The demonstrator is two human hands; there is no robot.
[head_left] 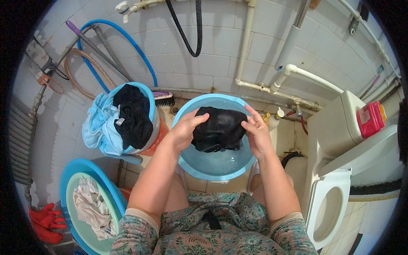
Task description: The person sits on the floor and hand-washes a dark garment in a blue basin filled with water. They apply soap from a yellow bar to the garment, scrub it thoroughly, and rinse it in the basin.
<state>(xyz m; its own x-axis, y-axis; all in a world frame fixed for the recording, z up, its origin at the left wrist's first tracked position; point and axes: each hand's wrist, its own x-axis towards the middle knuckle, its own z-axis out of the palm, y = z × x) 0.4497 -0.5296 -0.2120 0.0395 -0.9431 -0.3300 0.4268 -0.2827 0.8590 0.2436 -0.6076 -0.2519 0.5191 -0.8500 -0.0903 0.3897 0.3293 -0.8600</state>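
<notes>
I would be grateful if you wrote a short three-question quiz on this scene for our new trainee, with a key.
1. True or false: the left hand and the right hand both hold the black cloth over the middle basin.

2. At upper left, what lies against the black garment?
A. Red gloves
B. A light-blue cloth
C. A white bottle

3. Fill in the colour: at lower left, the pale garments lie in a pale-green basin set inside a larger ____ basin.

Key: 1. True. 2. B. 3. Blue.
</notes>
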